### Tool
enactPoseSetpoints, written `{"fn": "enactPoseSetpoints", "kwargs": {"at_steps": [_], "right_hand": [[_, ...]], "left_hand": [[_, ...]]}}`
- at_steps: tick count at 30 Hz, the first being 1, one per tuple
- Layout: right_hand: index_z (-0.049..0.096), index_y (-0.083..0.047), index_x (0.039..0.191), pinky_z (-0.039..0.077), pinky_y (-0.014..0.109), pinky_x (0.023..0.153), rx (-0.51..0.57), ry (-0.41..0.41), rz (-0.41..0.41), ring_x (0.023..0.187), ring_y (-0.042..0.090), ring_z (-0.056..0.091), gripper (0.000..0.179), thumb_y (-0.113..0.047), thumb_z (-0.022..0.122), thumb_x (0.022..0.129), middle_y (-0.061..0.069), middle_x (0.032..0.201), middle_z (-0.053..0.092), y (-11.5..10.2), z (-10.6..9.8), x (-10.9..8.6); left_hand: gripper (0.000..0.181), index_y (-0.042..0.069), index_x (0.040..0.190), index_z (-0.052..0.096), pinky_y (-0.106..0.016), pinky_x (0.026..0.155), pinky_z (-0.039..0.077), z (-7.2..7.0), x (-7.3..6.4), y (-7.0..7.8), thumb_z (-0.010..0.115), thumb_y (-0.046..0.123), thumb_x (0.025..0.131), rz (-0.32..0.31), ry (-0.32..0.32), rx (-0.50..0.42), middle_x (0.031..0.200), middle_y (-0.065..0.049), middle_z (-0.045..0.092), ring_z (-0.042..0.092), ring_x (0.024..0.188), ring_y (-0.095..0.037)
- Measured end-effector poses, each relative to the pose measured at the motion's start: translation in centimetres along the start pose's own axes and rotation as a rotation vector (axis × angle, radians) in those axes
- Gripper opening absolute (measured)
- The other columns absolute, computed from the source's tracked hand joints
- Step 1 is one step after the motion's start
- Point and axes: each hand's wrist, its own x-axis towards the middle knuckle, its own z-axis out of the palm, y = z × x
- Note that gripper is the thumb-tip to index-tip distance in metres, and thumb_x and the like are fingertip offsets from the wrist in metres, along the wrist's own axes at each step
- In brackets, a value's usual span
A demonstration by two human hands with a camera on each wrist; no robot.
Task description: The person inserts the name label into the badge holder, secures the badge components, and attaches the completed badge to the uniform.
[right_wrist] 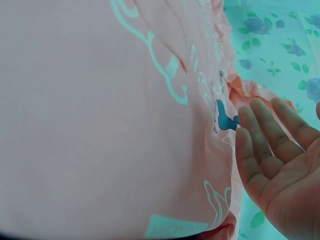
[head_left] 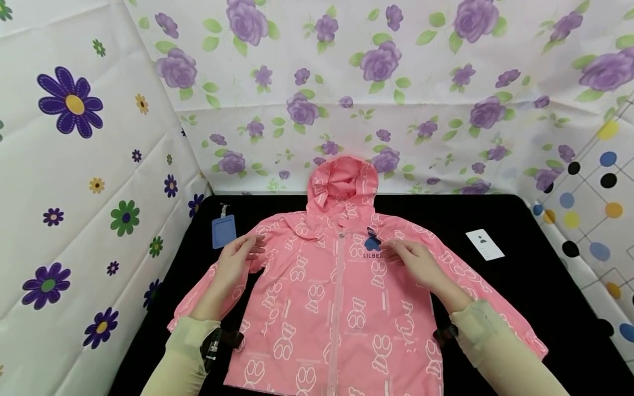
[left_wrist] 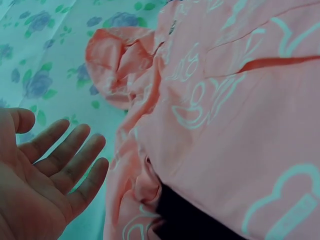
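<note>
A pink hooded jacket (head_left: 307, 297) with white bear outlines lies front up and zipped, its hood (head_left: 342, 176) at the far side and its sleeves spread outward. My left hand (head_left: 240, 256) is over the left-side sleeve near the shoulder, fingers loosely extended and holding nothing. In the left wrist view that hand (left_wrist: 55, 175) shows its palm and spread fingers beside the jacket. My right hand (head_left: 411, 258) is over the chest by the blue bear print (head_left: 372, 241), covering the end of its lettering. The right wrist view shows its fingers (right_wrist: 265, 125) extended, with nothing between them.
A blue badge holder (head_left: 224, 231) with a clip lies at the back left of the black table (head_left: 421, 204). A white card (head_left: 485, 245) lies to the right of the jacket. Patterned cloth walls (head_left: 277, 110) stand at the back and both sides.
</note>
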Motion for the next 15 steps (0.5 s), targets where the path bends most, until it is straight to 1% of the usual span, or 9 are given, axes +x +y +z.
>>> {"fn": "enactPoseSetpoints", "kwargs": {"at_steps": [2,5,6,10,12,15], "right_hand": [[0.070,0.006,0.133,0.061,0.047,0.094,0.005,-0.006,0.002,0.110,0.038,0.074,0.049,-0.031,0.042,0.118,0.021,0.116,0.077,0.1,-0.1,0.0],[0.069,0.005,0.135,0.061,0.046,0.096,0.017,-0.010,0.018,0.113,0.038,0.073,0.050,-0.033,0.040,0.119,0.021,0.118,0.076,0.3,-0.3,-0.1],[0.069,0.005,0.135,0.061,0.045,0.096,0.023,-0.007,0.024,0.114,0.038,0.072,0.050,-0.033,0.040,0.119,0.021,0.119,0.076,0.3,-0.3,-0.1],[0.068,0.005,0.137,0.061,0.042,0.096,0.020,0.003,0.034,0.115,0.037,0.072,0.051,-0.033,0.040,0.119,0.021,0.122,0.075,0.3,-0.5,-0.5],[0.067,0.006,0.138,0.061,0.041,0.095,0.014,0.005,0.031,0.115,0.037,0.071,0.051,-0.033,0.040,0.119,0.021,0.122,0.075,0.3,-0.5,-0.7],[0.068,0.006,0.138,0.061,0.040,0.094,0.002,0.005,0.034,0.114,0.037,0.072,0.052,-0.034,0.040,0.119,0.020,0.121,0.076,0.4,-0.6,-0.9]], "left_hand": [[0.044,-0.007,0.135,0.066,-0.044,0.100,0.058,-0.3,0.0,0.0,0.047,0.028,0.117,-0.004,0.025,-0.014,0.126,-0.030,0.070,0.067,0.117,-0.042],[0.043,-0.009,0.136,0.065,-0.044,0.102,0.057,-0.8,0.1,-0.3,0.044,0.024,0.117,-0.033,0.053,-0.048,0.128,-0.033,0.067,0.067,0.118,-0.043],[0.043,-0.010,0.136,0.064,-0.043,0.102,0.057,-1.0,0.0,-0.4,0.044,0.023,0.117,-0.041,0.062,-0.052,0.129,-0.033,0.067,0.067,0.118,-0.042],[0.042,-0.009,0.137,0.065,-0.031,0.098,0.057,-1.6,-0.1,-0.5,0.044,0.022,0.117,-0.075,0.105,-0.014,0.130,-0.030,0.068,0.069,0.116,-0.035],[0.042,-0.007,0.137,0.066,-0.027,0.096,0.057,-1.9,-0.2,-0.6,0.044,0.023,0.117,-0.090,0.119,0.012,0.129,-0.028,0.069,0.070,0.114,-0.033],[0.042,-0.006,0.138,0.065,-0.029,0.095,0.058,-2.3,-0.3,-0.6,0.043,0.023,0.117,-0.106,0.125,0.010,0.129,-0.029,0.068,0.071,0.113,-0.034]]}}
